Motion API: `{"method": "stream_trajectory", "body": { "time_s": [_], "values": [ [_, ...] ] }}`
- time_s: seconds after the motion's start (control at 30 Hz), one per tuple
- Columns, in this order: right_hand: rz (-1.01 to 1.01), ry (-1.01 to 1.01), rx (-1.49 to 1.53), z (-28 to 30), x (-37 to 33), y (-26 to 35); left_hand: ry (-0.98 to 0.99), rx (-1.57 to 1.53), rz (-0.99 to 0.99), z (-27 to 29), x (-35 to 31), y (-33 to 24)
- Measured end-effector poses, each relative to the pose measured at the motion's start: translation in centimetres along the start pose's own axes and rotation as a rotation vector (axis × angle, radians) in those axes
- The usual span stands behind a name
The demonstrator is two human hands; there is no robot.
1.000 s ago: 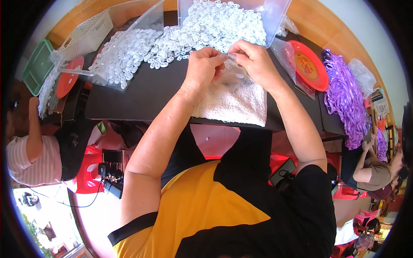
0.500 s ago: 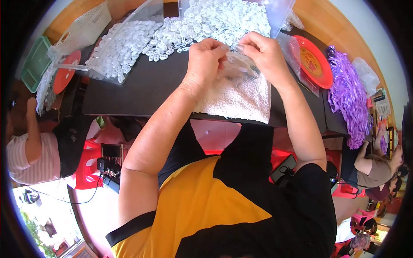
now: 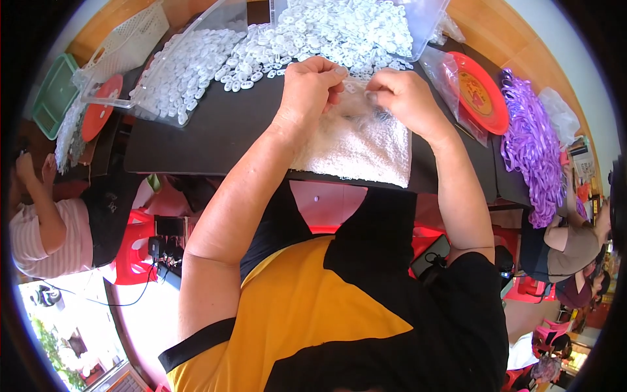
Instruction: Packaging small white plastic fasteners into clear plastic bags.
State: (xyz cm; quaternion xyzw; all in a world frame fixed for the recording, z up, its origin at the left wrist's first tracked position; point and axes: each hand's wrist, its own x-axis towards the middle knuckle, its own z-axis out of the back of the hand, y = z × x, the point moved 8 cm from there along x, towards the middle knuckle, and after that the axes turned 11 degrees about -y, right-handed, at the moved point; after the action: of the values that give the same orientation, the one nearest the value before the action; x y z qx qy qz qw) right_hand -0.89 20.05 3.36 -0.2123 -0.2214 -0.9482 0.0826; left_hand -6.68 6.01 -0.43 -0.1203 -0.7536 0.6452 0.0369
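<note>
Above a white towel (image 3: 366, 153) at the table's front edge, both my hands are raised, a short gap apart. My left hand (image 3: 309, 88) is closed, thumb and forefinger pinched together; whatever sits between the tips is too small to make out. My right hand (image 3: 408, 101) curls closed over the towel's far right part, and what its fingertips hold is hidden. Just beyond the hands spreads a heap of small clear-white plastic oval pieces (image 3: 339, 29), each with openings in it. Some greyish, see-through material lies on the towel between the hands.
A clear bin (image 3: 189, 78) of the same pieces lies tipped at left, near a white basket (image 3: 127, 42), green tray (image 3: 53, 98) and red plate (image 3: 102, 108). At right are a red-rimmed plate (image 3: 480, 91) and purple ribbons (image 3: 532, 150). Other people sit on both sides.
My right hand has moved down and slightly right, away from my left, its fingers curling in more. My left hand stays nearly in place.
</note>
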Motion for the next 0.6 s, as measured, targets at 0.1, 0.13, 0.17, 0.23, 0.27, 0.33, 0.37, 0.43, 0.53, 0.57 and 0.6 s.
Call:
{"method": "stream_trajectory", "body": {
  "time_s": [0.1,0.13,0.17,0.23,0.27,0.33,0.37,0.43,0.53,0.57,0.6],
  "values": [
    [-0.26,-0.053,0.419,0.4,0.1,-2.1,0.025,0.01,-0.027,-0.1,-0.2,-0.3],
    [-0.257,-0.056,0.418,0.7,0.2,-2.1,0.026,0.01,-0.031,-0.2,-0.2,-0.4],
    [-0.358,-0.076,0.569,0.8,0.0,-2.7,0.041,0.013,-0.041,-0.3,-0.2,-0.5],
    [-0.457,-0.098,0.718,0.9,-0.1,-2.9,0.057,0.013,-0.053,-0.5,-0.3,-0.6],
    [-0.5,-0.132,0.75,1.1,0.0,-2.8,0.07,0.006,-0.06,-0.7,-0.4,-0.7],
    [-0.537,-0.166,0.781,1.2,0.0,-2.4,0.081,-0.005,-0.072,-0.8,-0.6,-0.9],
    [-0.558,-0.182,0.797,1.2,0.0,-2.2,0.089,-0.015,-0.088,-0.9,-0.7,-1.0],
    [-0.573,-0.197,0.812,1.2,0.1,-1.7,0.091,-0.03,-0.109,-0.9,-0.7,-1.3],
    [-0.581,-0.192,0.875,1.1,0.5,-0.7,0.066,-0.073,-0.103,-0.6,-0.6,-1.2],
    [-0.586,-0.194,0.881,1.1,0.7,-0.4,0.063,-0.074,-0.106,-0.6,-0.6,-1.2],
    [-0.592,-0.196,0.886,1.1,0.8,-0.1,0.046,-0.086,-0.105,-0.4,-0.6,-1.3]
  ]
}}
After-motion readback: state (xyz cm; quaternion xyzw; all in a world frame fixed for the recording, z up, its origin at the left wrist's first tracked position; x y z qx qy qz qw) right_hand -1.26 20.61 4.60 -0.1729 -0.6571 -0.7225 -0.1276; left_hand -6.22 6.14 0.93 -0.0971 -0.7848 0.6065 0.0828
